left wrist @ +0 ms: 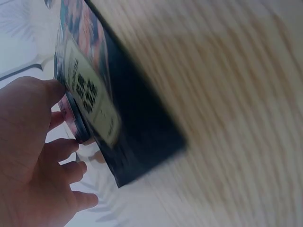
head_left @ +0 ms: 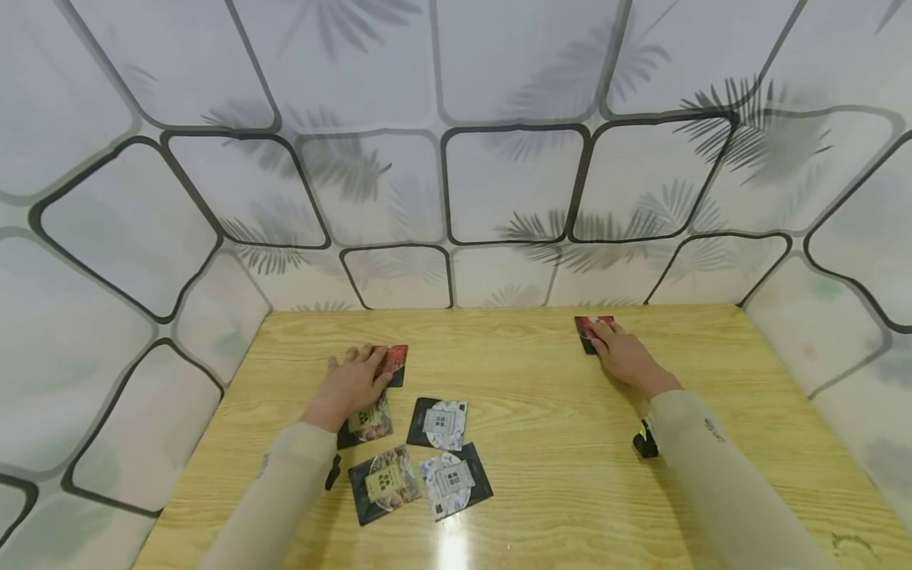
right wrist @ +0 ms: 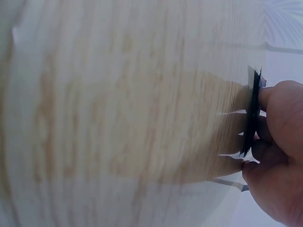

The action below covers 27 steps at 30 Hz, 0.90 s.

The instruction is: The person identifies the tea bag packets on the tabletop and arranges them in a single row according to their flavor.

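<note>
My left hand [head_left: 351,389] lies over a red-and-black packet [head_left: 399,366], its fingers spread and thumb near the lower edge. Partly covered by that wrist is a black packet with a yellow label [head_left: 366,419]; in the left wrist view the same labelled packet [left wrist: 90,92] stands large in front of the thumb. Farther right, my right hand [head_left: 627,358] pinches another red-and-black packet [head_left: 587,332] near the table's back edge. Edge-on in the right wrist view, this dark packet [right wrist: 253,111] sits against the thumb and fingertips, with finger shadows on the wood beside it.
Below the left hand lie a yellow-label packet [head_left: 385,483] and two white-label packets, one upper [head_left: 440,423] and one lower [head_left: 456,479]. The wooden table [head_left: 541,451] meets a patterned fabric wall [head_left: 513,182] at its back and sides.
</note>
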Available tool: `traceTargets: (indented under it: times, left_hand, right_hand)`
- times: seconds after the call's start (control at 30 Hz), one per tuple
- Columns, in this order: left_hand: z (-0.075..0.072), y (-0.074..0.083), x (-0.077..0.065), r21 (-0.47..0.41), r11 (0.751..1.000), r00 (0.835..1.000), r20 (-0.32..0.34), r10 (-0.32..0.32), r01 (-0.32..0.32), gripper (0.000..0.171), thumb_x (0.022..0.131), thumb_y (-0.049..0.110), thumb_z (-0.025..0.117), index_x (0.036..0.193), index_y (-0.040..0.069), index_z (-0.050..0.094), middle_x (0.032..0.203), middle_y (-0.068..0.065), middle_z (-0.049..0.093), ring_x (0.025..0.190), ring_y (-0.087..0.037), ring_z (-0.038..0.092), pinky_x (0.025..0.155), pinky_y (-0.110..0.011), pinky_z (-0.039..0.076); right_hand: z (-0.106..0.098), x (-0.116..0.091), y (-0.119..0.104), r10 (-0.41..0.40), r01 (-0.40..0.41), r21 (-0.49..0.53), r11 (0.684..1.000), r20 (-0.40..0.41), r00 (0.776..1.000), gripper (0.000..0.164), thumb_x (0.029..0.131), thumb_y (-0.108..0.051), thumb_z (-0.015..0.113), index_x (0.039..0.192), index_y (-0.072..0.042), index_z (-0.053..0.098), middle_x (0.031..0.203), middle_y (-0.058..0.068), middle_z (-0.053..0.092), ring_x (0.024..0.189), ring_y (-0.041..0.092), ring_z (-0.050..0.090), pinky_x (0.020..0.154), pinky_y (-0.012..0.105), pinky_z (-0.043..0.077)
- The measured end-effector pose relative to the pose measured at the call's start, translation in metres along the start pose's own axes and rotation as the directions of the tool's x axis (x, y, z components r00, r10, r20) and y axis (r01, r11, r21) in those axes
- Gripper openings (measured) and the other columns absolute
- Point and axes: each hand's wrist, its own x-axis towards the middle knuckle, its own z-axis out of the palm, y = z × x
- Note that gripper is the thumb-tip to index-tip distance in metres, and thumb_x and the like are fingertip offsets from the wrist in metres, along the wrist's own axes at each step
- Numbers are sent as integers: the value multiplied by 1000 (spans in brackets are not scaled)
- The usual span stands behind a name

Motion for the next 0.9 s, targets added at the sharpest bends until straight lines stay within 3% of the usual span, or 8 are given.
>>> traceTargets:
  times: [0.9]
  left_hand:
    - [3, 59, 21, -3, 999, 999, -9, 48, -48, 63, 114, 43, 43, 168, 13, 30, 171, -24, 30, 157, -49, 30, 122, -75, 26]
  right_hand:
    - [1, -1, 2, 14, -14, 34, 999, -15, 1000, 49, 115, -17, 41, 154, 12, 41, 156, 44, 37, 143, 65, 37, 114, 74, 37]
